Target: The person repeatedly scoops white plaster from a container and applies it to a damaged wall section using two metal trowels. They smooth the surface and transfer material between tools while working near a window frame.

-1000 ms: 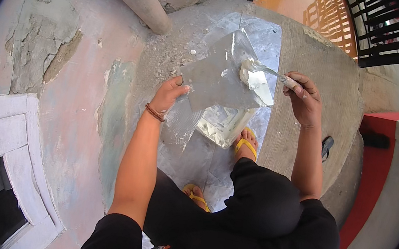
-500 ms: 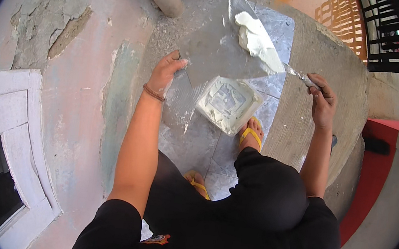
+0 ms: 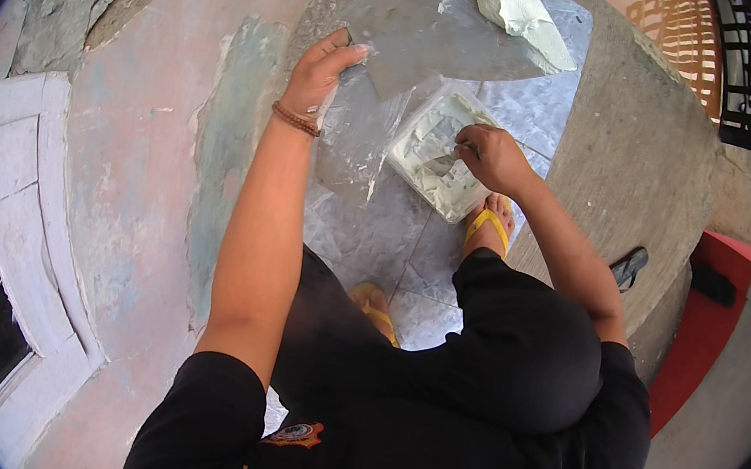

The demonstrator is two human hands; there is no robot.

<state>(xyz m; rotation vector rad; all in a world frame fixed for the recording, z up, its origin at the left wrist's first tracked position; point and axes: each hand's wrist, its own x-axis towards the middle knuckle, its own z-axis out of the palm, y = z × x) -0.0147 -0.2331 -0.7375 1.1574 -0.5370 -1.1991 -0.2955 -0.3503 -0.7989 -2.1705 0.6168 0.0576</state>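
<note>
My left hand [image 3: 321, 67] is closed on the near-left edge of a wide, thin grey sheet [image 3: 419, 29]. A thick mound of white putty [image 3: 520, 13] lies on the sheet's far right part. Below the sheet stands a square, whitish plastic tub [image 3: 409, 171], its inside smeared with more putty. Over the tub's right side is my right hand [image 3: 500, 159], fingers closed round a putty knife [image 3: 443, 162]. The knife's handle is mostly hidden by the fingers, and its blade points into the tub.
Bluish-grey tiles [image 3: 366, 233] lie underfoot, with a rough concrete strip [image 3: 619, 161] to the right. My feet wear yellow flip-flops [image 3: 491, 222] close to the tub. A peeling wall [image 3: 144, 206] with a white window frame [image 3: 39, 221] stands left; a dark sandal [image 3: 627, 268] lies right.
My right hand has moved left and down with the putty knife, from the sheet's right corner to the tub. The sheet with its putty sits higher in view.
</note>
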